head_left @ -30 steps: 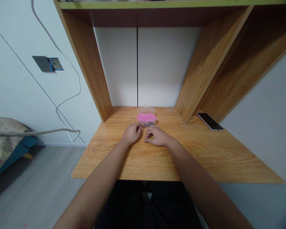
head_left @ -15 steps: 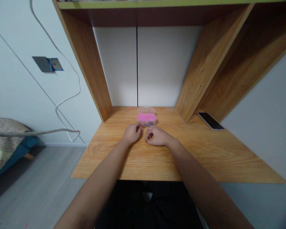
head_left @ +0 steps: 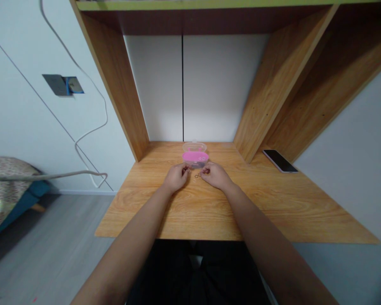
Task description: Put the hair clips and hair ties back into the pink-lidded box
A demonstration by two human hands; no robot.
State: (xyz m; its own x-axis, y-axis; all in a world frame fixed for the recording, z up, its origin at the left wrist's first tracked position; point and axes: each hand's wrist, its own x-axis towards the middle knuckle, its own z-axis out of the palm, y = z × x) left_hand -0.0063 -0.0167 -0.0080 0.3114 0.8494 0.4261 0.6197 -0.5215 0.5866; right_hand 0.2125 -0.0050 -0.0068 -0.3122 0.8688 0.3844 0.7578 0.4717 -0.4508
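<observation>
My left hand (head_left: 177,177) rests on the desk with thumb and fingers closed in a pinch; what it holds is too small to make out. Opposite it, my right hand (head_left: 216,174) pinches at a small thin ring-shaped band (head_left: 199,174), partly covered by the fingertips. Another dark ring-shaped band (head_left: 196,176) lies on the wood between the hands, with fainter ones just below. Right behind the hands stands a small clear oval box (head_left: 195,164) with a pink inner panel (head_left: 192,156). Its clear lid (head_left: 194,147) is tipped back, and dark contents show through the front.
The wooden desk (head_left: 197,216) has upright side panels and a shelf (head_left: 193,21) overhead. A dark-screened phone (head_left: 280,161) lies to the right. At the left, a white cable (head_left: 97,127) hangs along the wall, and another crosses in front of a bed (head_left: 6,190).
My right hand has shifted slightly right and away from me, uncovering small ring-shaped bands on the desk. The left hand stays almost in place.
</observation>
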